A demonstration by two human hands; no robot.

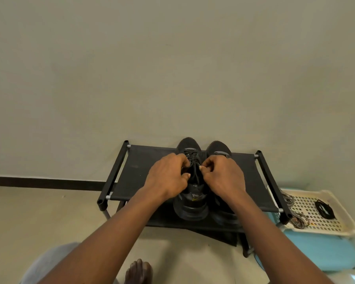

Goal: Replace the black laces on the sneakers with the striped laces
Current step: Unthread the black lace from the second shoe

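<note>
Sneakers [191, 210]: two on rack [143, 171]; left grip [166, 177], right grip [223, 177] each pinching black lace [195, 171].

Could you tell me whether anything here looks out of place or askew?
Nothing is damaged or spilled. Only the striped laces sprawl loosely along the tray edge nearest the rack, while the black lace there lies coiled.

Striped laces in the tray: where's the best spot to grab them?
Probably pinch the striped laces at their bunched coil near the tray's front corner, from above and the right; the rack's bar blocks their left side.
</note>
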